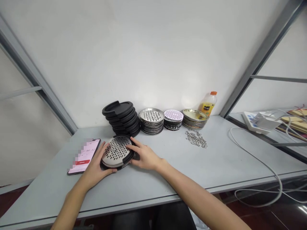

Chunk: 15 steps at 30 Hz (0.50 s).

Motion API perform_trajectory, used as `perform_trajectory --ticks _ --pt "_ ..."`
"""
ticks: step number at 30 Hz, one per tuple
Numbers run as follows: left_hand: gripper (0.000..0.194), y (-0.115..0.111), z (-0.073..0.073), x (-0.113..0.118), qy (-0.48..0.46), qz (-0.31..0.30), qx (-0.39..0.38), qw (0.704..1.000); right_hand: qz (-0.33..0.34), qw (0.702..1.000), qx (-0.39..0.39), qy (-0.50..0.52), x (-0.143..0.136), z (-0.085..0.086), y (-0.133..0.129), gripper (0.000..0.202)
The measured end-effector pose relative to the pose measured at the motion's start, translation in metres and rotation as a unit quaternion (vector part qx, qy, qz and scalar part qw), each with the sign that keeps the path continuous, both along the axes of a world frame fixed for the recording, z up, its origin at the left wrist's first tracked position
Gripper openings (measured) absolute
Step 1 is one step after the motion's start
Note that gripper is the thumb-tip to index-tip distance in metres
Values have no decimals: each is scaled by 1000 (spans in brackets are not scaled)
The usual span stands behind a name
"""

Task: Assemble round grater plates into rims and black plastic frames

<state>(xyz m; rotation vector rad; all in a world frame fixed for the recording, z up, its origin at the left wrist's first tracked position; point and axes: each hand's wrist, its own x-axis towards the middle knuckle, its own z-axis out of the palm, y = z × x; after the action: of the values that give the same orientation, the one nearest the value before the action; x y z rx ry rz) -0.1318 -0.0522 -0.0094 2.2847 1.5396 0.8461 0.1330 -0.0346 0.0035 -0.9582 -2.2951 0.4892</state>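
Note:
A round metal grater disc (116, 151) with rows of oblong holes sits in a black ring-shaped holder (129, 156) at the front left of the table. My left hand (97, 166) curls round its left edge, thumb along the near side. On the right rim, my right hand (144, 156) grips with its thumb low and its fingers over the edge. Just behind stands a stack of black round holders (123, 118). Beside the stack are piled toothed grater discs (151, 116), then smaller discs topped by a pale perforated one (173, 115).
Shiny round plates (195, 115) form a stack further right, before a bottle with an orange cap (208, 105). Loose metal clips (196, 138) lie in front. A phone (84, 156) rests left of my hands. A white cable (259, 159) loops over the table's right edge near a power strip (254, 123).

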Motion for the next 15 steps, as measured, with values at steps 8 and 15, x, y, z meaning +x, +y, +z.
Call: perform_trajectory --ticks 8,15 --pt "95 -2 2 -2 22 3 3 1000 -47 998 44 -29 -6 -1 -3 61" --pt "92 -1 1 0 24 7 13 1000 -39 998 47 -5 -6 -3 -2 63"
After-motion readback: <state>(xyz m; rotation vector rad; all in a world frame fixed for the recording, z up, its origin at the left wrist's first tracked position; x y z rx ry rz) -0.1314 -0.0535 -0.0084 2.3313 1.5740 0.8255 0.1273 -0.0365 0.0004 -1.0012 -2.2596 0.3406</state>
